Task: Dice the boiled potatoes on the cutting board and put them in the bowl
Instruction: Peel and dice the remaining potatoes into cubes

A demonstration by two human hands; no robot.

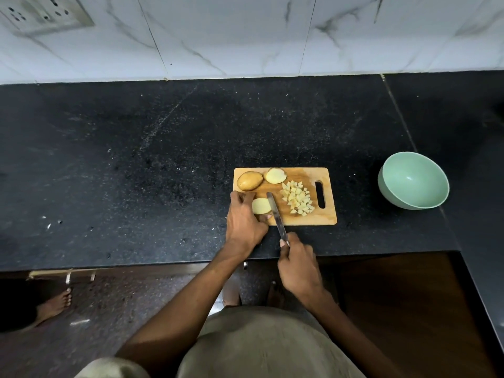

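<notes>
Head view: the left hand [245, 222] grips a potato half [261, 205] at the board's [305, 218] near left corner, steadying it for the cut. The right hand [298, 264] is wrapped around the knife [275, 214], its blade lying just beside the half, probably touching it. Dice [297, 197] are heaped aside toward the board's handle slot, clearing cutting room. A whole potato [249, 180] and another half [276, 175] wait at the board's far edge. The bowl [395, 197] sits well apart on the table [136, 173], holding nothing yet.

Arms: bare from the left hand [244, 227] and right hand [298, 264] back to the elbows, no sleeves showing.
Wrists: no watch, no bands.
Garment: loose khaki-beige cloth [261, 347] behind the hands.
Feet: bare.
</notes>
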